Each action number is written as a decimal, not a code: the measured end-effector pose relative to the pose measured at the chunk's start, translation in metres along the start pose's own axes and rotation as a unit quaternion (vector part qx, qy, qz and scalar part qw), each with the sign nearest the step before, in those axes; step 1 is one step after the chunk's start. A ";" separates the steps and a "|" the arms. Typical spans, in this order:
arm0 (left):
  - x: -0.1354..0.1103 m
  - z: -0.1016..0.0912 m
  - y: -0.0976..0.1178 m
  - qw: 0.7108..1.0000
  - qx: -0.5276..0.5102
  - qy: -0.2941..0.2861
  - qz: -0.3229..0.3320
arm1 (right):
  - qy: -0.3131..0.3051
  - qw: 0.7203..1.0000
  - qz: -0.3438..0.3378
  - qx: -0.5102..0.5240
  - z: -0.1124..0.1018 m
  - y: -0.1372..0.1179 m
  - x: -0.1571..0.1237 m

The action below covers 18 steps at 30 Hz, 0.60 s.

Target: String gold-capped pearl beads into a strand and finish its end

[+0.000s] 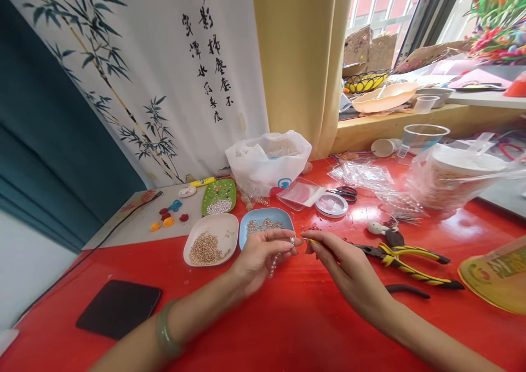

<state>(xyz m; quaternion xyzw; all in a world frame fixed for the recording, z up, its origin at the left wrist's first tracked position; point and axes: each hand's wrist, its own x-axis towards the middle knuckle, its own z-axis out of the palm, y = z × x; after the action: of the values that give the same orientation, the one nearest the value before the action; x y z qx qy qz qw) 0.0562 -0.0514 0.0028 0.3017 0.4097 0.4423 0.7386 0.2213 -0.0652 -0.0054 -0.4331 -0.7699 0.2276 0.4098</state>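
Observation:
Near the middle of the red table, my left hand (258,259) pinches a short string of pearly and clear beads (274,263), which dangles below its fingers. A green bangle (166,328) circles that wrist. Just to the right, my right hand (335,257) has thumb and fingertips closed on a thin tool with a yellow part (311,240); its kind is too small to make out. The fingertips of both hands nearly meet. Behind them stand a blue dish (286,215) of gold beads, a white dish (232,224) of small gold beads and a green tray (231,188) with white beads.
Yellow-and-black pliers (423,254) lie right of my right hand, with a dark curved handle (409,291) below. A black phone (119,309) rests at the left. Scissors (347,194), a plastic bag (269,158) and a wrapped tub (460,169) stand at the back.

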 end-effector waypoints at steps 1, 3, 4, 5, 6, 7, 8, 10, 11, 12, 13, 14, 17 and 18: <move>0.000 0.000 0.000 1.000 -0.003 0.000 0.001 | -0.001 1.000 0.008 0.012 0.000 0.001 0.000; -0.001 0.001 0.000 1.000 -0.011 -0.001 -0.002 | -0.009 0.999 0.023 0.042 -0.001 0.002 0.001; -0.001 0.002 0.000 1.000 -0.016 -0.001 -0.005 | -0.014 0.998 0.030 0.058 -0.001 0.002 0.001; -0.001 0.002 0.001 1.000 -0.021 0.000 -0.009 | -0.017 0.997 0.037 0.069 -0.001 0.003 0.002; -0.002 0.002 0.001 1.000 -0.026 0.002 -0.011 | -0.017 0.996 0.044 0.075 -0.001 0.004 0.002; -0.002 0.003 0.002 0.999 -0.031 0.005 -0.012 | -0.013 0.996 0.050 0.074 -0.001 0.004 0.002; -0.003 0.003 0.002 0.999 -0.036 0.007 -0.012 | -0.007 0.996 0.055 0.069 -0.001 0.004 0.002; -0.003 0.003 0.003 0.999 -0.043 0.008 -0.011 | 0.006 0.997 0.061 0.055 0.000 0.003 0.002; -0.003 0.003 0.004 0.999 -0.047 0.008 -0.011 | 0.012 0.997 0.061 0.049 0.000 0.002 0.002; -0.003 0.004 0.004 0.999 -0.050 0.007 -0.013 | 0.017 0.997 0.058 0.046 0.000 0.001 0.001; -0.004 0.004 0.004 0.998 -0.054 0.006 -0.016 | 0.020 0.997 0.054 0.044 0.000 0.000 0.001; -0.004 0.004 0.004 0.998 -0.058 0.003 -0.019 | 0.022 0.998 0.049 0.042 0.000 -0.002 0.001; -0.006 0.004 0.003 0.997 -0.065 -0.019 -0.021 | 0.022 0.998 0.041 0.048 -0.001 -0.004 0.002; -0.007 0.004 0.003 0.997 -0.067 -0.028 -0.020 | 0.020 0.997 0.044 0.055 -0.001 -0.005 0.002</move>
<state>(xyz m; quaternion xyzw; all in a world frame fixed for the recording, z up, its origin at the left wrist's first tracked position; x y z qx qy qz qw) 0.0564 -0.0566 0.0091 0.2560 0.3643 0.4450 0.7770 0.2196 -0.0662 -0.0003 -0.4477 -0.7281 0.2790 0.4377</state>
